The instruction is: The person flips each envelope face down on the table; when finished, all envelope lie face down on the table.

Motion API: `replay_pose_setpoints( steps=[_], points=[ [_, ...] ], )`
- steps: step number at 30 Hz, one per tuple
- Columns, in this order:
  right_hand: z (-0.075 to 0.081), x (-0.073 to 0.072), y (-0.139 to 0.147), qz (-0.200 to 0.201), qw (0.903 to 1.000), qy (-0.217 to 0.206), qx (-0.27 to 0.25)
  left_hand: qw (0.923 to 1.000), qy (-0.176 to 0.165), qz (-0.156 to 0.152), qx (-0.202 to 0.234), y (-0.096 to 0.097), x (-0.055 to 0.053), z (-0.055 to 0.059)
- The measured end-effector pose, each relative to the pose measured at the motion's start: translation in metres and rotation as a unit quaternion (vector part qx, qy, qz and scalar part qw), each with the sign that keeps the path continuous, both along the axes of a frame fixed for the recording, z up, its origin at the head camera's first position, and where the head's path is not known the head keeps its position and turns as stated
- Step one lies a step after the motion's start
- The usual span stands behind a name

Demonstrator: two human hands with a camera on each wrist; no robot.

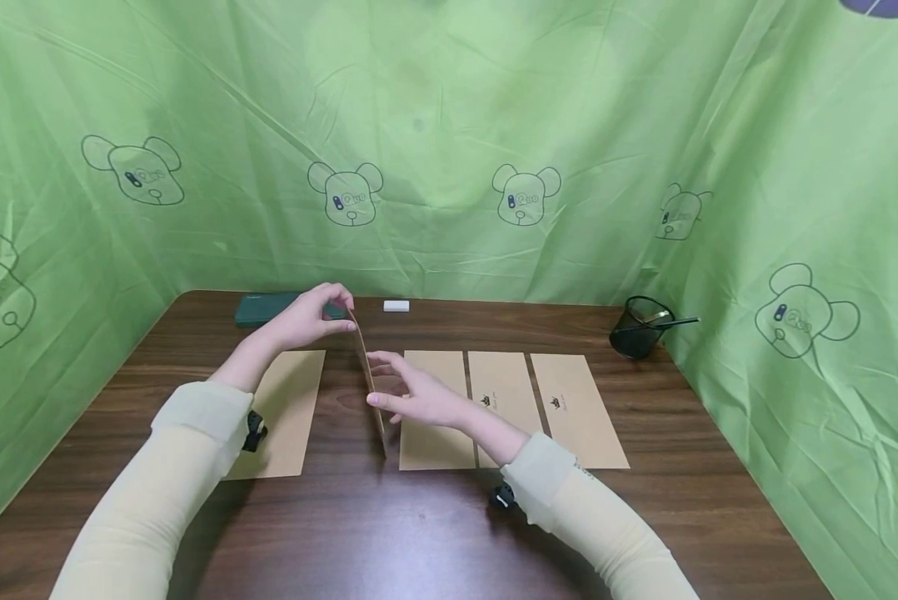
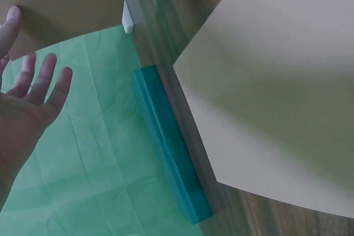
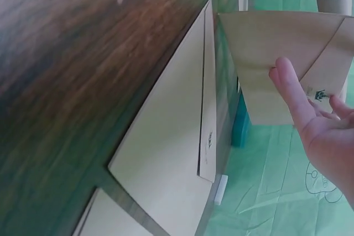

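A tan kraft-paper envelope stands nearly upright above the middle of the desk, almost edge-on in the head view. My left hand pinches its upper edge. On its right face rest the outstretched fingers of my right hand; the right wrist view shows a folded flap and small crown print on this envelope. Left of it, one plain envelope lies flat under my left forearm. Three more lie in a row at right: a near envelope, a middle envelope and a far envelope.
At the back left lies a dark green case, partly behind my left hand. A white eraser sits at the back middle. The black mesh pen cup stands back right, a pen leaning out. Green curtains enclose the wooden desk.
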State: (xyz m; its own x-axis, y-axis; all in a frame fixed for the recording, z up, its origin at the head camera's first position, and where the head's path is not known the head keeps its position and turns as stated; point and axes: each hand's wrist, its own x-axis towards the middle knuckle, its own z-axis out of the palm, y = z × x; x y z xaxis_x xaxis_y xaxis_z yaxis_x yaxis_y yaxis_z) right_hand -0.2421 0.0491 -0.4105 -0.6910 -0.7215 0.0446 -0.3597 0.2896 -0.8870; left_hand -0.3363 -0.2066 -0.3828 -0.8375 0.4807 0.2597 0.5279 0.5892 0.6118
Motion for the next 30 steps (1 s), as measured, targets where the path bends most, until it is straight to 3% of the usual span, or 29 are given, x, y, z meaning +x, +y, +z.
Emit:
replay_pose_setpoints(
  steps=[9, 16, 22, 30],
  points=[
    [0.007, 0.006, 0.002, -0.025, 0.9996, 0.002, 0.009, 0.9998, 0.0, -0.022, 0.003, 0.008, 0.003, 0.008],
    [0.003, 0.001, 0.001, -0.036, 0.9914, 0.117, 0.047, 0.9989, 0.031, -0.034, -0.001, 0.019, 0.003, 0.008],
    [0.0, -0.001, 0.001, -0.041, 0.9883, 0.136, 0.055, 0.9986, 0.013, -0.05, 0.0, 0.02, 0.003, 0.008],
    [0.0, 0.001, 0.003, -0.055, 0.983, 0.155, 0.082, 0.9985, -0.013, -0.053, -0.007, 0.009, 0.001, -0.005]
  ],
)
